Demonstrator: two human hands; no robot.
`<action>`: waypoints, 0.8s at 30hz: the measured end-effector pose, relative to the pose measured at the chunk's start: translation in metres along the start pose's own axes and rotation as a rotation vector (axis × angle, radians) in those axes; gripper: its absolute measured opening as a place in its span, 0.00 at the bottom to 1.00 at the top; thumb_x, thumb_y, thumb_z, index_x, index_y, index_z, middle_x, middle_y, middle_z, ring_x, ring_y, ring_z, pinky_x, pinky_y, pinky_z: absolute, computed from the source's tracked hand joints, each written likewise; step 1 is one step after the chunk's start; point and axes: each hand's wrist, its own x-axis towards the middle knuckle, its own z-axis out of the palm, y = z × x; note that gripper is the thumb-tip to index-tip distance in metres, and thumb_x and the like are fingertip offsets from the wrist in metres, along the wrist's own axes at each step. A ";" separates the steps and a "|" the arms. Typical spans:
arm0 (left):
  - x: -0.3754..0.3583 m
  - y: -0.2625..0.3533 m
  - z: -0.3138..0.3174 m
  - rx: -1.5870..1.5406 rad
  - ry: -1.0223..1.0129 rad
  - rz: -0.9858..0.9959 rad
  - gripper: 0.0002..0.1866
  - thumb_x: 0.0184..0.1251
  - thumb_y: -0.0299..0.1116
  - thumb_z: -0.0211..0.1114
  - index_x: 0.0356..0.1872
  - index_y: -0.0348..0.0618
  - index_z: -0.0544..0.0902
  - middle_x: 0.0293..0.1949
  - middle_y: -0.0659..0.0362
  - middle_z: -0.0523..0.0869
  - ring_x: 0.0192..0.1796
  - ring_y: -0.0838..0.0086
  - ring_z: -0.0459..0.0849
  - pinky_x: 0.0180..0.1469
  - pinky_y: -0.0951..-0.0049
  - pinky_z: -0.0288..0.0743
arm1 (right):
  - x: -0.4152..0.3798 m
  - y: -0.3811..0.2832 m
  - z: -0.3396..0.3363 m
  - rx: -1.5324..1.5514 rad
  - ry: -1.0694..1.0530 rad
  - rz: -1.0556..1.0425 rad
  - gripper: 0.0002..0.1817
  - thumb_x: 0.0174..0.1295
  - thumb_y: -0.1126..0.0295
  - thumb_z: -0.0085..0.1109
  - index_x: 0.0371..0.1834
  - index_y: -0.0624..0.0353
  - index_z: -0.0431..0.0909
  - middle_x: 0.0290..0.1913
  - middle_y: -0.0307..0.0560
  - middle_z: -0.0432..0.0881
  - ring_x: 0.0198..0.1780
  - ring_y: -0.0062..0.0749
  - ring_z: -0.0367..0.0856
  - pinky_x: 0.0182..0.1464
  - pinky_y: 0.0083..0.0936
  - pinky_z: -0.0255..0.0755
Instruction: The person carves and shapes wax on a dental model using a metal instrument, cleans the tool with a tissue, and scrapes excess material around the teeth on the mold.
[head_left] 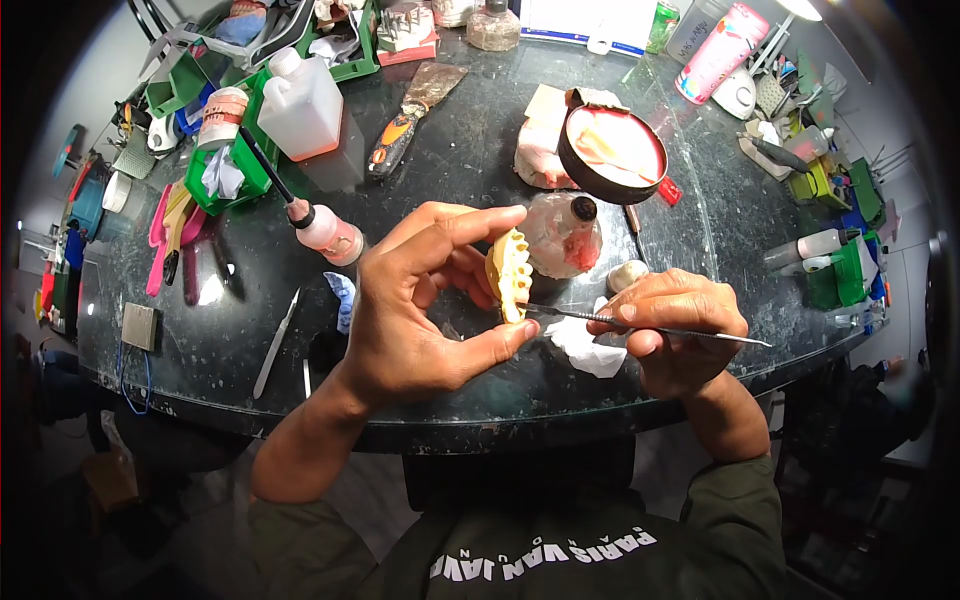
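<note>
Between thumb and fingers, my left hand (420, 295) grips a yellow dental cast (508, 275) on edge, its row of teeth turned toward the right. My right hand (685, 320) pinches a thin metal dental carver (665, 328) like a pen. The carver's left tip meets the lower part of the cast, and its other end sticks out past my right hand. Behind the cast stands a glass spirit burner (562, 235) with a dark cap. A crumpled white tissue (590, 350) lies under the carver, near my right fingers.
At left are a pink-liquid dropper bottle (335, 238), a scalpel (277, 343), a spatula (415, 115) and a plastic jug (300, 110). A round tin of pink wax (612, 150) stands behind the burner. Green bins (235, 175) crowd the back left. The table's front edge (480, 437) is close to my body.
</note>
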 end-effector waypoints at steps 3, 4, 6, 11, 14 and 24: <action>0.000 0.000 0.000 0.006 -0.001 0.009 0.40 0.44 0.19 0.82 0.66 0.33 0.78 0.52 0.56 0.79 0.43 0.78 0.86 0.44 0.79 0.83 | 0.000 0.000 0.000 0.011 0.005 0.006 0.10 0.65 0.70 0.72 0.41 0.64 0.84 0.30 0.50 0.90 0.30 0.36 0.90 0.32 0.26 0.83; 0.000 0.001 0.000 0.008 -0.001 0.011 0.40 0.44 0.19 0.82 0.66 0.33 0.78 0.52 0.55 0.79 0.44 0.78 0.85 0.44 0.79 0.83 | 0.000 -0.001 0.000 0.014 0.008 0.010 0.09 0.65 0.70 0.73 0.41 0.64 0.84 0.31 0.50 0.90 0.30 0.36 0.90 0.32 0.26 0.83; 0.000 0.001 0.001 0.005 -0.003 0.014 0.40 0.44 0.19 0.82 0.66 0.33 0.78 0.53 0.55 0.79 0.44 0.78 0.85 0.44 0.79 0.82 | 0.000 0.000 -0.001 -0.014 -0.013 0.004 0.09 0.64 0.70 0.73 0.41 0.64 0.84 0.31 0.50 0.90 0.30 0.36 0.91 0.32 0.26 0.83; 0.000 0.000 0.000 0.004 -0.001 0.018 0.40 0.44 0.19 0.82 0.66 0.33 0.78 0.53 0.55 0.79 0.44 0.78 0.85 0.44 0.80 0.82 | 0.000 0.000 -0.001 -0.031 -0.011 0.012 0.09 0.64 0.70 0.73 0.41 0.64 0.84 0.30 0.50 0.90 0.31 0.36 0.91 0.33 0.26 0.83; 0.000 0.001 0.001 0.006 0.007 0.017 0.40 0.44 0.19 0.82 0.65 0.33 0.78 0.52 0.56 0.79 0.43 0.78 0.85 0.43 0.80 0.82 | 0.001 0.000 -0.001 -0.030 0.004 0.005 0.10 0.66 0.70 0.71 0.41 0.64 0.83 0.30 0.50 0.89 0.30 0.35 0.90 0.33 0.26 0.83; -0.001 -0.001 0.003 -0.055 0.047 -0.078 0.41 0.47 0.17 0.82 0.67 0.32 0.74 0.51 0.54 0.85 0.47 0.74 0.90 0.50 0.76 0.86 | -0.006 0.008 -0.002 0.032 0.390 0.193 0.07 0.76 0.73 0.58 0.46 0.68 0.77 0.34 0.48 0.84 0.32 0.24 0.85 0.29 0.17 0.75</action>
